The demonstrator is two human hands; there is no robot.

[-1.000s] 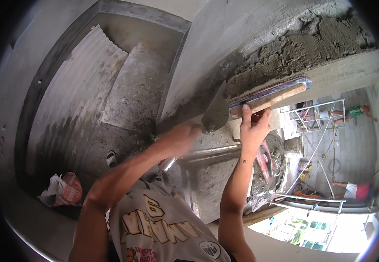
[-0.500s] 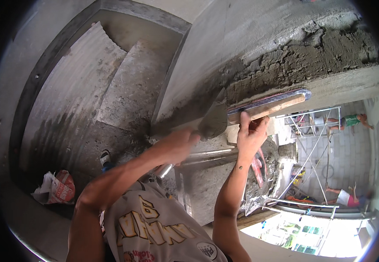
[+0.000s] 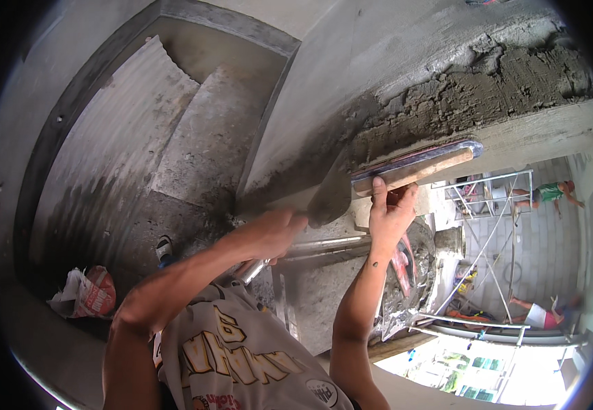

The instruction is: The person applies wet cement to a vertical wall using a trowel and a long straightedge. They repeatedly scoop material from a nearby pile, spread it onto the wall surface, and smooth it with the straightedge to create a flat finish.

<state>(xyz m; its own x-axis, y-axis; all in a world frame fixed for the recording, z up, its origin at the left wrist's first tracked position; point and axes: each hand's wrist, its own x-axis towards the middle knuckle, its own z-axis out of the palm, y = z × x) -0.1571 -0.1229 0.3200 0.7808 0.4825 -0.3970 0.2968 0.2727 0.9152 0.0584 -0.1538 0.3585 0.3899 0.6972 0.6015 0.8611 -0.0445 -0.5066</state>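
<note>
My left hand [image 3: 276,234] is closed round the handle of a trowel, whose metal end shows below the fist. The grey trowel blade [image 3: 329,199] is smeared by motion and reaches up toward the wall's lower edge. In my right hand [image 3: 392,208] is a plastering float [image 3: 419,169], with a pale wooden grip and a dark blue edge, thumb on its near end. The float lies along the lower border of a band of rough wet mortar [image 3: 474,102]. The trowel blade is close to the float's left end; whether they touch I cannot tell.
A torn sack [image 3: 91,292] lies at lower left near a shoe [image 3: 164,247]. Concrete steps [image 3: 201,143] are at upper left. A mortar-streaked red object [image 3: 402,266] sits beyond my right wrist. Scaffolding [image 3: 491,239] and two other people [image 3: 550,193] are at right.
The float has shifted slightly left in my right hand. My left hand and the trowel have moved a little left and down, away from the mortar band.
</note>
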